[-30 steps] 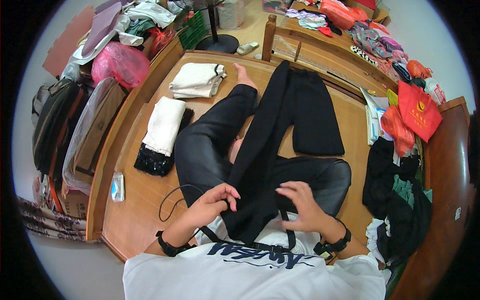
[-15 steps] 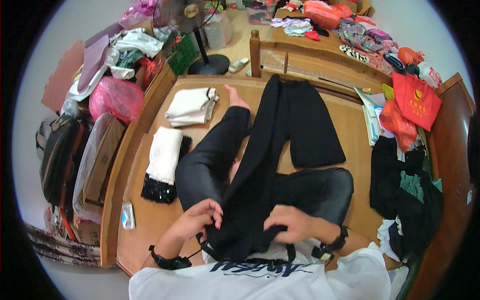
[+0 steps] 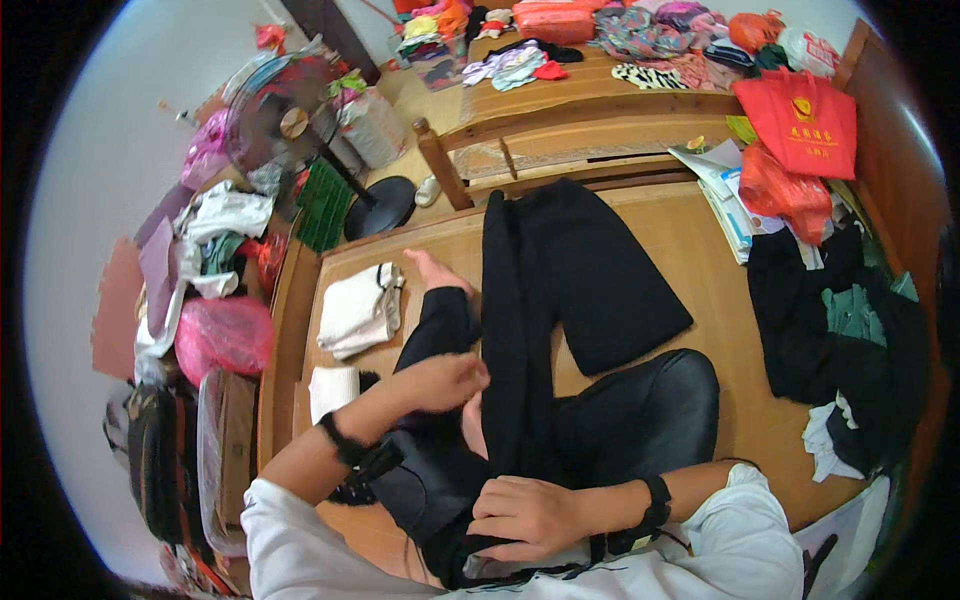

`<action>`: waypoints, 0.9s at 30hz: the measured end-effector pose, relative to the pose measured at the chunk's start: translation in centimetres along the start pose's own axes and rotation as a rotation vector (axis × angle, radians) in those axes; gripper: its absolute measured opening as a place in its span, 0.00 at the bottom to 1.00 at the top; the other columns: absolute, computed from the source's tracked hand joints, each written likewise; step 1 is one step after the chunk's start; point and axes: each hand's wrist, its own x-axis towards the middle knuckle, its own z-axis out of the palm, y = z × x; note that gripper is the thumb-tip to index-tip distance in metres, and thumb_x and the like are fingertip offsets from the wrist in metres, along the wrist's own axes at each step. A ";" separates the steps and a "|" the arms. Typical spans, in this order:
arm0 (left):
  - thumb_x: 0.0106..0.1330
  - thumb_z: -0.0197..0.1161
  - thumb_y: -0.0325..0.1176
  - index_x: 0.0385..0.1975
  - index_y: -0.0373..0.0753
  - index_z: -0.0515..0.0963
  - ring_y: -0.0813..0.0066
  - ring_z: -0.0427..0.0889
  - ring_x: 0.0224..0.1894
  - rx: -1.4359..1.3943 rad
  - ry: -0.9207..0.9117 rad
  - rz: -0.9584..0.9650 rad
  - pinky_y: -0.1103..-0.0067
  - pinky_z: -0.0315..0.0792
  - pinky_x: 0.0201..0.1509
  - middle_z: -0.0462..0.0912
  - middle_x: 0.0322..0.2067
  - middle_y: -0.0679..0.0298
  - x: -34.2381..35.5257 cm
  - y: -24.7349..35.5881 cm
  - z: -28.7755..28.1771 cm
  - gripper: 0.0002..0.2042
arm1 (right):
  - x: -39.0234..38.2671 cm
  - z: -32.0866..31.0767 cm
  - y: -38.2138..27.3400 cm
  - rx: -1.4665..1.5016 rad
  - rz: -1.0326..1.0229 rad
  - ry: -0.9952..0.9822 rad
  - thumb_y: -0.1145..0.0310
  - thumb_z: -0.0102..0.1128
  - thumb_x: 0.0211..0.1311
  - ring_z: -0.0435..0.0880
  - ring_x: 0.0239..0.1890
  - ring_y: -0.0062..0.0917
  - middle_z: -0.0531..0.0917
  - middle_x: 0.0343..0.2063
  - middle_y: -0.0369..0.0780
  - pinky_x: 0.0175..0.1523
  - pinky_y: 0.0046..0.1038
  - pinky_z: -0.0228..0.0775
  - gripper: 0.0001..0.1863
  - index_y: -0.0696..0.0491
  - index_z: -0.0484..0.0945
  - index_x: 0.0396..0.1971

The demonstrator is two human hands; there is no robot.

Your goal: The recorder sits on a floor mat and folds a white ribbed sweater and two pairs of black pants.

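Both hands [image 3: 445, 383] [image 3: 530, 512] apparently touch the black garment [image 3: 590, 275], their grip unclear.

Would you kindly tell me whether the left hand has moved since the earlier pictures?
Yes: the left hand has moved forward, and it is now closer to the wooden post than in both earlier pictures.

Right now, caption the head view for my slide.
Left hand and right hand near a black garment, folded white garment upper left.

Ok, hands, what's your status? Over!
Left hand at left edge of black garment, grip unclear. Right hand near its closest end. Garment laid out lengthwise. Possibly in the way: bent right leg.
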 end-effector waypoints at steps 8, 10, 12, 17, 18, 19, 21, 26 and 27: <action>0.70 0.38 0.49 0.62 0.48 0.61 0.48 0.79 0.42 0.476 0.161 -0.249 0.61 0.71 0.46 0.79 0.41 0.46 21.3 -5.6 -2.6 0.24 | -0.1 -5.8 1.7 0.102 -0.020 0.226 0.68 0.64 0.51 0.76 0.30 0.42 0.76 0.28 0.48 0.34 0.37 0.68 0.13 0.63 0.75 0.27; 0.70 0.37 0.52 0.64 0.54 0.57 0.46 0.78 0.43 0.442 0.222 -0.275 0.60 0.71 0.48 0.76 0.45 0.43 24.3 -5.2 -3.6 0.25 | -0.4 -7.4 2.3 0.096 0.002 0.231 0.69 0.64 0.51 0.76 0.30 0.42 0.76 0.28 0.49 0.35 0.37 0.69 0.12 0.63 0.76 0.28; 0.69 0.36 0.55 0.65 0.57 0.57 0.43 0.77 0.44 0.512 0.357 -0.245 0.60 0.72 0.46 0.75 0.45 0.43 27.3 -8.2 -3.3 0.25 | -0.7 -8.4 3.5 0.006 -0.088 0.271 0.69 0.64 0.51 0.76 0.31 0.41 0.77 0.29 0.49 0.35 0.36 0.69 0.12 0.64 0.76 0.29; 0.70 0.36 0.54 0.59 0.46 0.65 0.44 0.74 0.49 0.526 0.314 -0.337 0.58 0.64 0.55 0.72 0.49 0.42 30.4 -11.6 -3.9 0.26 | -1.8 -9.1 5.5 0.149 0.198 0.260 0.68 0.64 0.51 0.76 0.30 0.41 0.76 0.29 0.49 0.35 0.36 0.68 0.13 0.64 0.76 0.29; 0.69 0.37 0.54 0.56 0.42 0.68 0.45 0.74 0.49 0.582 0.276 -0.370 0.57 0.62 0.56 0.73 0.49 0.43 30.5 -12.1 -4.3 0.26 | -1.8 -9.2 5.7 0.156 0.238 0.251 0.68 0.64 0.51 0.76 0.30 0.41 0.76 0.30 0.49 0.35 0.35 0.68 0.13 0.64 0.76 0.29; 0.69 0.37 0.54 0.56 0.42 0.68 0.45 0.74 0.49 0.569 0.272 -0.373 0.57 0.62 0.56 0.73 0.49 0.43 30.6 -12.8 -5.2 0.26 | -1.7 -9.2 5.8 0.161 0.249 0.244 0.68 0.64 0.51 0.76 0.30 0.41 0.76 0.30 0.49 0.35 0.35 0.68 0.13 0.64 0.76 0.29; 0.68 0.43 0.51 0.49 0.39 0.72 0.47 0.73 0.51 0.614 0.214 -0.495 0.56 0.60 0.58 0.74 0.49 0.46 29.5 -13.8 -6.8 0.23 | -1.5 -9.3 6.0 0.190 0.283 0.251 0.67 0.65 0.50 0.76 0.31 0.41 0.77 0.30 0.49 0.36 0.36 0.68 0.14 0.64 0.77 0.30; 0.63 0.51 0.42 0.55 0.46 0.69 0.51 0.65 0.59 0.929 0.508 -0.523 0.59 0.58 0.59 0.64 0.60 0.50 23.7 -21.4 -6.6 0.20 | 0.2 -8.9 5.3 0.232 0.238 0.168 0.67 0.65 0.50 0.76 0.32 0.41 0.77 0.30 0.49 0.36 0.36 0.68 0.14 0.63 0.77 0.30; 0.64 0.48 0.40 0.57 0.50 0.68 0.51 0.63 0.61 1.037 0.603 -0.554 0.60 0.58 0.58 0.61 0.63 0.51 23.3 -22.8 -6.0 0.20 | 0.6 -8.6 4.9 0.233 0.228 0.129 0.67 0.66 0.50 0.76 0.32 0.42 0.77 0.31 0.49 0.37 0.36 0.68 0.14 0.63 0.77 0.30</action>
